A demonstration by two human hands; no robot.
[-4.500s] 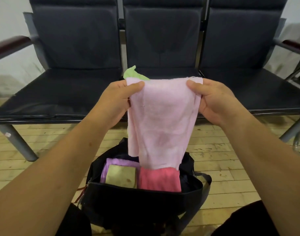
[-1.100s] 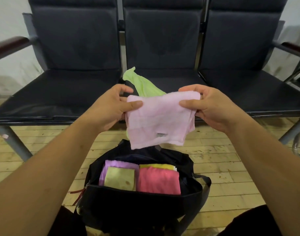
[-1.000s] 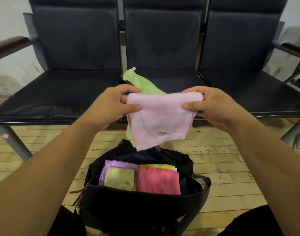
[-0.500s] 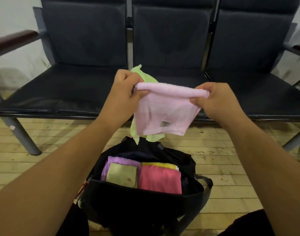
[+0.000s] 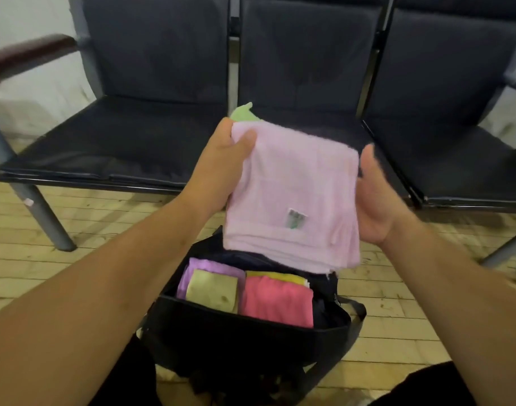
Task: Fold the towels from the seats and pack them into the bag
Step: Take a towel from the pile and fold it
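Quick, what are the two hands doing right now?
Left hand: closed, gripping the top corner of the folded pink towel.
Right hand: open, palm against the towel's side, not gripping.

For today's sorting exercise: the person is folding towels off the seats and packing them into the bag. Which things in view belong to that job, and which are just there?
Part of the job:
pink towel, gripped by the left hand, right hand open beside it
green towel behind it
black bag holding folded towels
seats

Just there:
wooden floor
armrest
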